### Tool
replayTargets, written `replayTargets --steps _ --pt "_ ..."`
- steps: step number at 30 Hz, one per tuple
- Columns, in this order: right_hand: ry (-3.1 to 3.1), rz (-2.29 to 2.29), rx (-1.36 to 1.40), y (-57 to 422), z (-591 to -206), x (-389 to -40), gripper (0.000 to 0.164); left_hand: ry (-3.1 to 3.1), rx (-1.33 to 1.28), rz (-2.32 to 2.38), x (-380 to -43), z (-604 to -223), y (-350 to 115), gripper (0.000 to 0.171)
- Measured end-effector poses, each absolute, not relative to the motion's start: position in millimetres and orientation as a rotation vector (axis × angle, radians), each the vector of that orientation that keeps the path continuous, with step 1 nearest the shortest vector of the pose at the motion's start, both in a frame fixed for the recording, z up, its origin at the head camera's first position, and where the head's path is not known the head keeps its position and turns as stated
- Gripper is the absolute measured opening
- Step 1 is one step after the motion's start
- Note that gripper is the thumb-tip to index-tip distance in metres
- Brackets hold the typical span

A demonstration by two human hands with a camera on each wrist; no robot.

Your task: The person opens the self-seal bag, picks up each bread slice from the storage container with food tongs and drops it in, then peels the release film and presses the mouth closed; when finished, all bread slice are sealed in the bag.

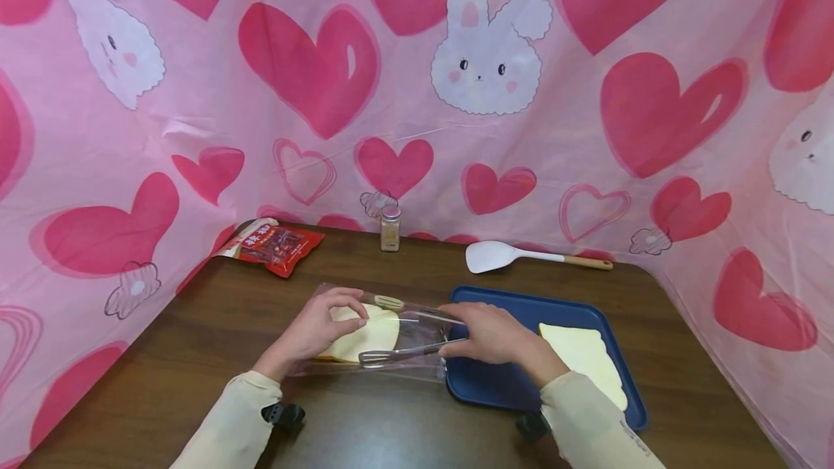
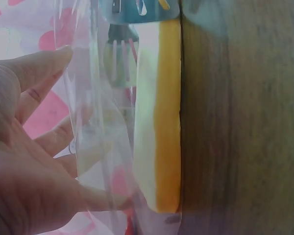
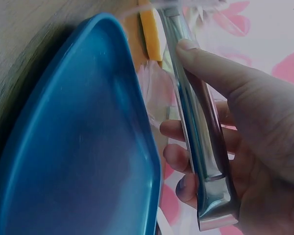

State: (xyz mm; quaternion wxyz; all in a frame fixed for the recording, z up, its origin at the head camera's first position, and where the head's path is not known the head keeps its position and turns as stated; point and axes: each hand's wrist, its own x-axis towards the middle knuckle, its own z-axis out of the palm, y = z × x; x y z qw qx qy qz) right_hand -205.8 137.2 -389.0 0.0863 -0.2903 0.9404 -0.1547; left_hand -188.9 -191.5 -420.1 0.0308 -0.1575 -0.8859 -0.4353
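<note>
In the head view, a clear plastic bag (image 1: 417, 371) lies on the table with a slice of bread (image 1: 374, 335) seen through it. My left hand (image 1: 319, 328) holds the bag's upper film with thumb and fingers bent over the bread; the film lies in front of some fingers in the left wrist view. My right hand (image 1: 489, 331) grips metal tongs (image 1: 420, 347) by their handle, its thumb on one arm. The tongs' arms are spread, and their slotted heads reach to the near and far sides of the bread. The bread's brown crust (image 2: 167, 117) faces the left wrist camera.
Right of the bag is a blue tray (image 1: 495, 382) bearing another bread slice (image 1: 586, 360). Behind stand a white spatula (image 1: 491, 257) with a wooden handle end and a small seasoning jar (image 1: 390, 230). A red snack packet (image 1: 276, 244) lies back left. Pink printed cloth (image 1: 417, 121) surrounds the table.
</note>
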Motion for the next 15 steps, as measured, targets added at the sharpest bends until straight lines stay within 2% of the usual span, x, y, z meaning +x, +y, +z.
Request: replayTargets --steps 7,15 --pt "2.835 -0.438 -0.838 151 -388 -202 0.069 -2.757 -0.442 -1.357 -189 -416 -190 0.005" --pt "2.857 -0.398 -0.997 150 -391 -206 0.067 -2.808 -0.396 -1.336 -185 -414 -187 0.006"
